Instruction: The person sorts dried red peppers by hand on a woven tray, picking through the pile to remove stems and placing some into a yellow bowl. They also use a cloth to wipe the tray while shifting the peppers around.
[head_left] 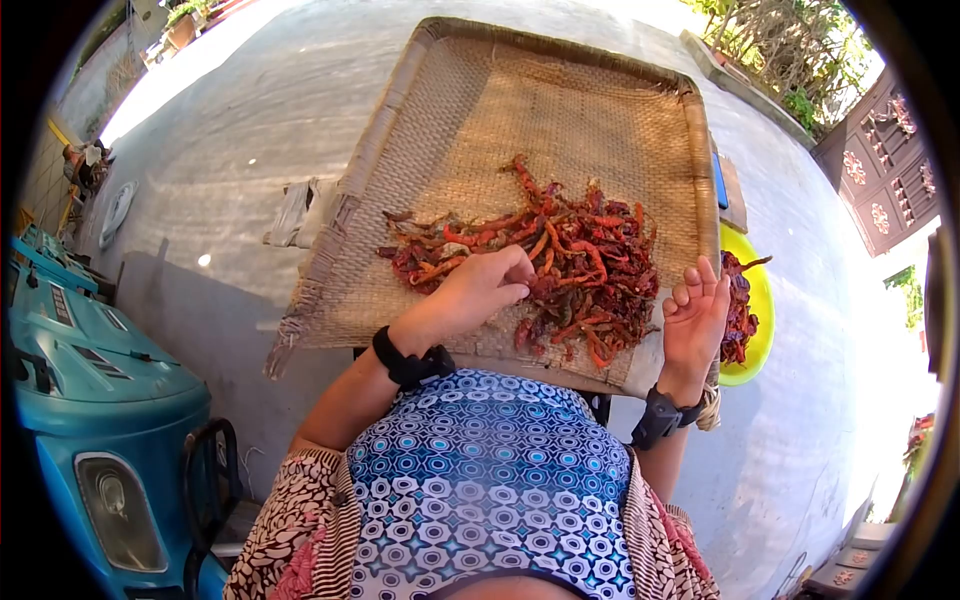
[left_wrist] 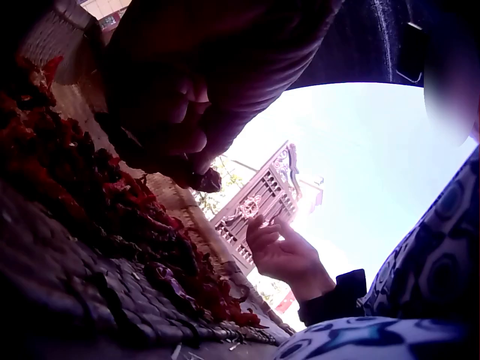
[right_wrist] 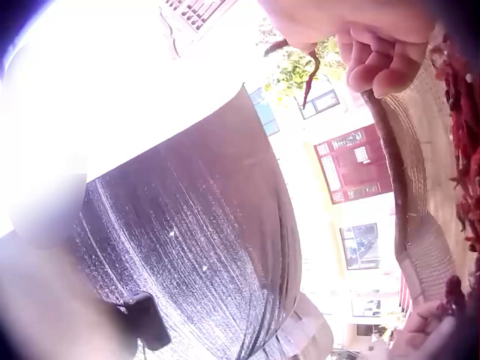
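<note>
Sorting dried red chillies (head_left: 560, 260) on a woven bamboo tray (head_left: 560, 100).
Left hand (head_left: 480, 290) pinches, seemingly, one dark chilli; right hand (head_left: 695, 320) waits open, palm up, beside the pile.

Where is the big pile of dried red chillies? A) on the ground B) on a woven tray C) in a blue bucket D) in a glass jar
B: the dried red chillies lie heaped on the flat woven tray, with the left hand on them.

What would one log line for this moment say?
left hand: pinching dried chillies | right hand: open, raised | woven tray | yellow bowl
</note>
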